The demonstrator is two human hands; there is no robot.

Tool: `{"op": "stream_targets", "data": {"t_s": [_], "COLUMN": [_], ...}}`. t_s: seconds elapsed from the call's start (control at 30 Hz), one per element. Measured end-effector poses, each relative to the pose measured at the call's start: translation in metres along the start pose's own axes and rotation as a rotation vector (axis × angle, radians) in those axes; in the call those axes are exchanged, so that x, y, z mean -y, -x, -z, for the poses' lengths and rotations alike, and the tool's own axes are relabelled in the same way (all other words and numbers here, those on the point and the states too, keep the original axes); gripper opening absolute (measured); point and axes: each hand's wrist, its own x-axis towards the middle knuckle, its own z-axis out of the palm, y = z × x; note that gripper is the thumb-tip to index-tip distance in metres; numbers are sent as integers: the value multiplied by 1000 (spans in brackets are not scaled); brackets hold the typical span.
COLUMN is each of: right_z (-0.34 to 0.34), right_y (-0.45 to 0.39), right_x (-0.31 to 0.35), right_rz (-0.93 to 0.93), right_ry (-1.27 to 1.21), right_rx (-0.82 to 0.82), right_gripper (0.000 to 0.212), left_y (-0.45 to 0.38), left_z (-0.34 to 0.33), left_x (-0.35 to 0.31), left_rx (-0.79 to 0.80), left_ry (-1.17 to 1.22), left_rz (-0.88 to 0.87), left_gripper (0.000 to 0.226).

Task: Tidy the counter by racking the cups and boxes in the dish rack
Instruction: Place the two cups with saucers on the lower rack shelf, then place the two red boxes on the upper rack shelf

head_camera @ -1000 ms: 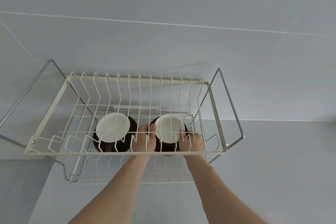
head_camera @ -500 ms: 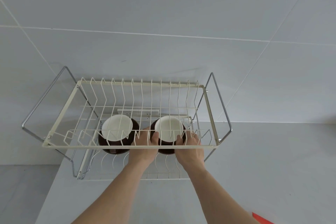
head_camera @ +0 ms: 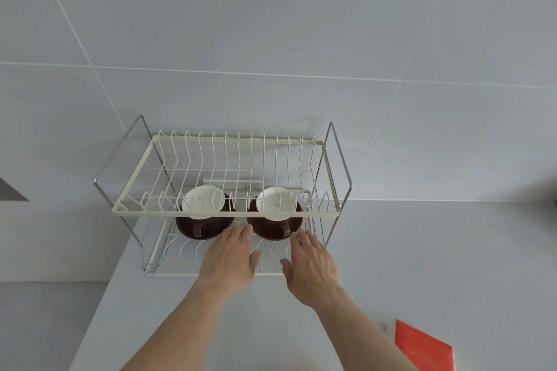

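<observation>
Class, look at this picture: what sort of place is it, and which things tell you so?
Most likely a kitchen. A two-tier wire dish rack stands on a pale counter against a tiled wall, and two brown cups sit on its lower tier.

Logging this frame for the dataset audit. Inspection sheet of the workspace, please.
Surface: pale grey counter, bare around the rack.
Job's things: two brown cups, left cup and right cup, on the lower tier of the dish rack; upper tier holds nothing; red box on the counter at the near right.
Clutter: nothing seen.
Grippers: left hand and right hand open, holding nothing, just in front of the right cup.
Cables: nothing seen.
Surroundings: grey tiled wall.
</observation>
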Motion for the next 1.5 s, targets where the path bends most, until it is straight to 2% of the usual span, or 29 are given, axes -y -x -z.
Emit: {"op": "stream_targets", "data": {"t_s": [0.37, 0.6, 0.7, 0.8, 1.03, 1.2, 1.37, 1.5], "right_z": [12, 11, 3, -8, -35, -51, -64, -68], "right_y": [58, 97, 120, 144, 189, 208, 213, 213], "right_x": [-3, -15, -23, -30, -39, -42, -41, -40], "right_rz": [64, 10, -38, -100, -347, -524, -682, -728], "right_ry": [131, 111, 80, 15, -210, -397, -520, -544], "right_rx": [-26, -9, 20, 67, 142, 136, 166, 234], "right_gripper": [54, 55, 53, 47, 49, 60, 66, 46], "left_y": [58, 89, 105, 122, 154, 170, 178, 183], "left_z": [3, -3, -15, -32, -65, -85, -101, -105], "left_x": [-11, -28, -35, -39, -55, -64, -71, -80], "left_rx": [12, 4, 47, 91, 166, 265, 346, 378], "left_ry": [-93, -63, -16, 45, 222, 396, 473, 529], "left_rz": [-23, -37, -16, 23, 113, 246, 371, 392], "left_gripper": [62, 60, 63, 63, 62, 65, 68, 53]}}
